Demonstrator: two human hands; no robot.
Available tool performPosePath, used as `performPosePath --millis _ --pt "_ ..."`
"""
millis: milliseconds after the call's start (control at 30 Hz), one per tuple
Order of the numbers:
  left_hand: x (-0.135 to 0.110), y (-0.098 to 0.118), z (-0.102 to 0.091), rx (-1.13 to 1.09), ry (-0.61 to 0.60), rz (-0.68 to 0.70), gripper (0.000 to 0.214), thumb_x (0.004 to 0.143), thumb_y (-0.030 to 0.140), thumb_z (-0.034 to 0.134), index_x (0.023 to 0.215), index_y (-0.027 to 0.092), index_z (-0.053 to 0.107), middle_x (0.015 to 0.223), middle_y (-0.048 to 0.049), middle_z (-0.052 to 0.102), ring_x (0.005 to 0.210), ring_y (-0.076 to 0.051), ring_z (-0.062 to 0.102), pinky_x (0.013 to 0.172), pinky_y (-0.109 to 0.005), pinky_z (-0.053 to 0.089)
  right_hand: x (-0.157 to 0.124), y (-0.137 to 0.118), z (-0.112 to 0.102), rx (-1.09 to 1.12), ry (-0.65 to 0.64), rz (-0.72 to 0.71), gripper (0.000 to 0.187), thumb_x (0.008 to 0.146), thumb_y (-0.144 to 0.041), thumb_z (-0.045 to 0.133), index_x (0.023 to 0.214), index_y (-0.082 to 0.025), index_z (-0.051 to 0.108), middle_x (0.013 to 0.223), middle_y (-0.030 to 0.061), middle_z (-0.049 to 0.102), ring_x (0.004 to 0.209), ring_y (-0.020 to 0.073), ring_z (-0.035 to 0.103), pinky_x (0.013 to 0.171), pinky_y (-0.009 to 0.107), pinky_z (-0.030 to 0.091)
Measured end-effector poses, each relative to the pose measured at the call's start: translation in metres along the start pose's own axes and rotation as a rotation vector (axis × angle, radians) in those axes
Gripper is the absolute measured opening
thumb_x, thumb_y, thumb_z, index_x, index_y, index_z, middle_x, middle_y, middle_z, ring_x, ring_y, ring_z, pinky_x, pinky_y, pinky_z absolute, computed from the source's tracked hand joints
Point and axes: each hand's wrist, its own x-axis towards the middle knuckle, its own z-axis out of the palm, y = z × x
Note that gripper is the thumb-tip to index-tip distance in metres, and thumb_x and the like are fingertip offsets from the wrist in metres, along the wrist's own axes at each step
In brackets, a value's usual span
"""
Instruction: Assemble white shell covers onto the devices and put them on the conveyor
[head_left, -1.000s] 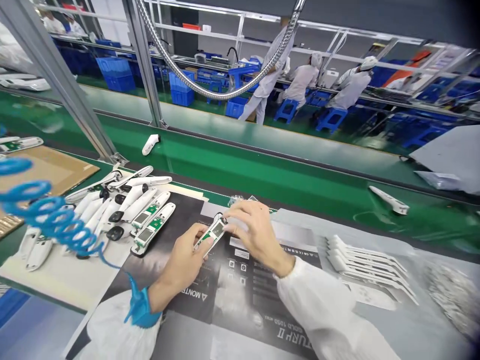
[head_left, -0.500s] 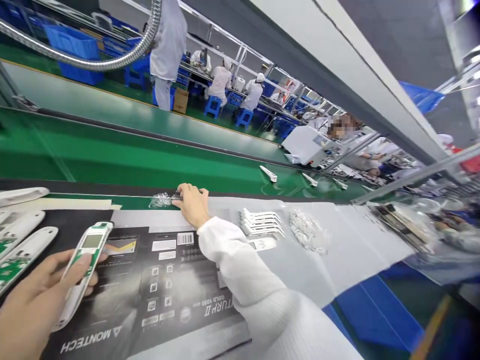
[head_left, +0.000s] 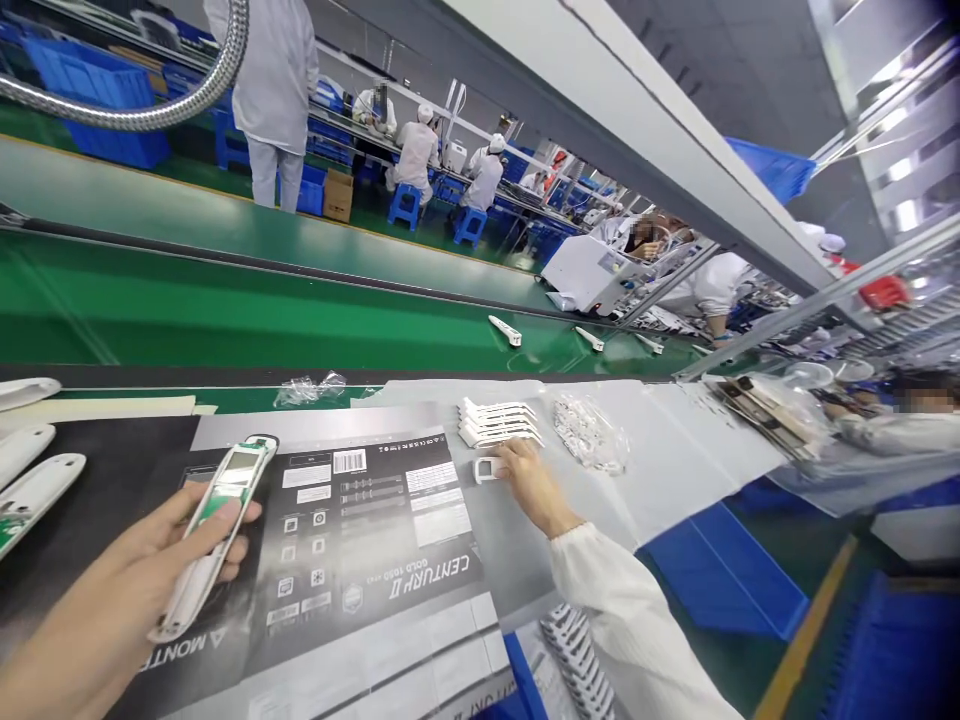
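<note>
My left hand (head_left: 142,570) grips a long white device half (head_left: 214,530) with a green circuit board and a small screen showing, held just above the dark printed sheet (head_left: 352,540). My right hand (head_left: 529,480) reaches out to the right, fingers resting on a small white frame piece (head_left: 489,468) lying on the sheet. Just beyond that piece sits a row of white plastic covers (head_left: 499,422), and a heap of small clear parts (head_left: 589,432) lies to their right.
More white device halves (head_left: 34,485) lie at the left edge. A crumpled clear wrapper (head_left: 307,390) sits near the green conveyor belt (head_left: 225,320), which carries a few white devices (head_left: 506,330). People in white coats work at benches beyond and to the right.
My right hand left the clear wrapper by the belt and moved right and nearer, onto the small white frame piece. The view swung further right; my left hand still holds the device half.
</note>
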Motion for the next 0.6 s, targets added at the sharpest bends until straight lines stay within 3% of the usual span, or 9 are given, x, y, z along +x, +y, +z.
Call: performPosePath --millis 67,133,200,233,300,400,500,600 --pt "-0.009 0.002 0.007 -0.07 -0.091 -0.004 0.06 0.038 0.066 0.084 0.088 0.037 0.069 0.086 0.0059 0.073 0.058 -0.015 0.056 0.049 -0.027 0.048 -0.004 -0.003 -0.01 -0.005 0.017 0.012 0.009 0.077 -0.014 0.063 0.079 -0.021 0.067 0.093 0.0091 0.067 0.094 0.0274 0.06 0.087 0.042 0.047" --pt "-0.017 0.001 0.012 -0.04 -0.095 0.088 0.057 0.047 0.066 0.081 0.094 0.038 0.067 0.083 0.0058 0.072 0.056 -0.015 0.052 0.05 -0.027 0.046 -0.01 -0.014 -0.025 -0.01 0.043 0.031 0.012 0.083 -0.02 0.058 0.072 -0.021 0.063 0.085 0.0091 0.065 0.087 0.027 0.061 0.081 0.041 0.048" --pt "-0.025 0.0 0.019 0.089 -0.09 0.227 0.054 0.059 0.067 0.075 0.105 0.039 0.065 0.081 0.005 0.07 0.06 -0.016 0.052 0.056 -0.029 0.048 -0.014 -0.036 -0.035 0.164 0.074 0.083 0.013 0.089 -0.03 0.054 0.081 -0.022 0.061 0.083 0.0077 0.066 0.082 0.0256 0.063 0.076 0.041 0.051" --pt "-0.028 -0.001 0.025 0.152 -0.086 0.294 0.054 0.062 0.066 0.073 0.108 0.037 0.064 0.08 0.004 0.069 0.063 -0.018 0.054 0.059 -0.03 0.049 -0.015 -0.052 -0.035 0.353 0.082 0.114 0.012 0.09 -0.034 0.055 0.091 -0.023 0.06 0.086 0.0069 0.068 0.081 0.025 0.065 0.076 0.041 0.052" --pt "-0.032 -0.002 0.043 0.241 -0.11 0.387 0.054 0.065 0.064 0.072 0.107 0.031 0.064 0.083 0.0009 0.068 0.071 -0.021 0.059 0.063 -0.031 0.05 -0.016 -0.092 -0.022 0.863 0.067 0.155 0.028 0.086 -0.038 0.062 0.111 -0.027 0.055 0.1 0.006 0.069 0.087 0.0241 0.068 0.08 0.042 0.055" --pt "-0.033 -0.004 0.073 0.201 -0.166 0.467 0.053 0.067 0.058 0.072 0.106 0.024 0.061 0.09 -0.003 0.068 0.082 -0.023 0.063 0.068 -0.03 0.05 -0.017 -0.157 0.016 1.48 0.058 0.183 0.053 0.075 -0.031 0.075 0.121 -0.031 0.049 0.112 0.0026 0.066 0.104 0.0234 0.067 0.097 0.044 0.052" --pt "-0.026 -0.007 0.086 0.075 -0.209 0.367 0.052 0.068 0.054 0.074 0.104 0.02 0.061 0.086 -0.0037 0.067 0.074 -0.019 0.061 0.061 -0.027 0.048 -0.024 -0.2 0.048 1.77 0.037 0.246 0.059 0.073 -0.03 0.079 0.124 -0.034 0.049 0.111 0.0003 0.065 0.116 0.0231 0.062 0.108 0.046 0.045" --pt "-0.021 -0.011 0.076 -0.048 -0.292 0.124 0.043 0.069 0.054 0.073 0.087 0.018 0.059 0.058 0.003 0.053 0.049 -0.012 0.047 0.045 -0.023 0.035 -0.033 -0.204 0.058 1.81 -0.175 0.212 0.05 0.084 -0.039 0.071 0.129 -0.034 0.05 0.129 0.0038 0.061 0.127 0.0231 0.054 0.112 0.047 0.039"
